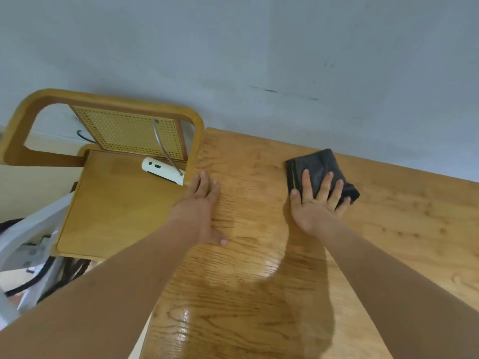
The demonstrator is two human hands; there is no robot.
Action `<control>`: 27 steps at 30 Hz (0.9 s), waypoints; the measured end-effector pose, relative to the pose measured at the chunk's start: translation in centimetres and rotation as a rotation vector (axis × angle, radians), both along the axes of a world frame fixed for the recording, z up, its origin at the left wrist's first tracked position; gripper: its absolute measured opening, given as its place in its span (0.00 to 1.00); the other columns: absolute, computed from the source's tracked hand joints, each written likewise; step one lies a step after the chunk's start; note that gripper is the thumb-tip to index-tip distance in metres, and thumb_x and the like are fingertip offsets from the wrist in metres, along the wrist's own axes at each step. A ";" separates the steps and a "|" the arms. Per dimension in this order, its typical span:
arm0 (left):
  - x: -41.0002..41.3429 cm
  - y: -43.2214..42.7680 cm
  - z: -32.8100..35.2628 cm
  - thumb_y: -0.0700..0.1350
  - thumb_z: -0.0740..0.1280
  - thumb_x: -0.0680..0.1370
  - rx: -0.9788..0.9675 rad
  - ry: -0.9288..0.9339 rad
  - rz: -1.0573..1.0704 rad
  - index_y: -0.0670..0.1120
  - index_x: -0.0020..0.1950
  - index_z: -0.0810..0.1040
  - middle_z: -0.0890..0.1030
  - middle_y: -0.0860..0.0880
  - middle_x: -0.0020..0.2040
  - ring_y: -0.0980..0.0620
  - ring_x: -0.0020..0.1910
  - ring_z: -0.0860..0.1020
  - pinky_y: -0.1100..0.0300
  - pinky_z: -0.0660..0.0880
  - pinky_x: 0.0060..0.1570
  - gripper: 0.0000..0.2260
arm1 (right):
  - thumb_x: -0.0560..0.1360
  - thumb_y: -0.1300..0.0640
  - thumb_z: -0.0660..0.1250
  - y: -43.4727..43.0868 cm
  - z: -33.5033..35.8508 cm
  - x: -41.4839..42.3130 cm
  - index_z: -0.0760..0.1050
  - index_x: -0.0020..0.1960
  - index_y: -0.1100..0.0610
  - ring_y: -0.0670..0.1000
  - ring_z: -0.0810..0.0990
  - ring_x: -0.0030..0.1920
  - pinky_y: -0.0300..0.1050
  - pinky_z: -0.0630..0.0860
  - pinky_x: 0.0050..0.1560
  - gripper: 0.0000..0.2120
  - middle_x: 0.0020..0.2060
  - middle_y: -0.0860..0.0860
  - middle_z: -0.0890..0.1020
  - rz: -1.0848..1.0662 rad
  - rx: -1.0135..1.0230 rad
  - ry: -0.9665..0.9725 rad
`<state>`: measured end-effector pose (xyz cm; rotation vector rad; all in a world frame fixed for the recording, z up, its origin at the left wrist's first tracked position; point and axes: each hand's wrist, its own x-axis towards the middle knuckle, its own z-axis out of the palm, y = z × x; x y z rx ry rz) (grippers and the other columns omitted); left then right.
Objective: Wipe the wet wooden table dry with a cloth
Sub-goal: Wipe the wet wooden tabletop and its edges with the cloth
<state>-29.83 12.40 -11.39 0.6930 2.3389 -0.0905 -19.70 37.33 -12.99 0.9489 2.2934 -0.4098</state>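
One cloth (316, 162) flat under R grip (317, 203) on table (259, 257)

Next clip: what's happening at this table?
A person is wiping a wooden table with a dark folded cloth. The right hand presses flat on the cloth near the far edge, by the wall. The left hand rests flat on the table's left side, beside a chair. A wet sheen shows on the near part, so drying is not done.

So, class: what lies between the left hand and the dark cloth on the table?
Only the bare, glossy table; nothing sits there, as the head view shows.
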 end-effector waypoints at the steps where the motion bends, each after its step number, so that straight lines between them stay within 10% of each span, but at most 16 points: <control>1: 0.0 0.0 -0.2 0.71 0.76 0.62 0.013 0.002 0.002 0.50 0.82 0.33 0.27 0.47 0.80 0.48 0.79 0.29 0.46 0.62 0.77 0.67 | 0.83 0.34 0.38 0.2 -0.1 -1.3 0.27 0.80 0.36 0.62 0.23 0.79 0.69 0.29 0.77 0.30 0.79 0.54 0.23 -0.024 0.005 0.010; 19: 0.2 0.2 0.3 0.70 0.77 0.63 0.026 0.019 0.009 0.50 0.82 0.33 0.28 0.47 0.80 0.49 0.80 0.30 0.51 0.59 0.79 0.67 | 0.85 0.37 0.36 -4.7 -1.2 -1.2 0.30 0.81 0.35 0.54 0.19 0.77 0.65 0.27 0.77 0.27 0.79 0.50 0.24 0.614 -0.022 0.166; 27: -0.1 -0.2 -0.3 0.72 0.76 0.62 0.061 0.005 0.019 0.53 0.82 0.33 0.26 0.50 0.80 0.50 0.79 0.30 0.48 0.64 0.76 0.66 | 0.85 0.38 0.36 5.6 -0.4 -1.1 0.30 0.82 0.38 0.59 0.27 0.81 0.66 0.33 0.80 0.28 0.81 0.54 0.28 0.093 0.149 0.025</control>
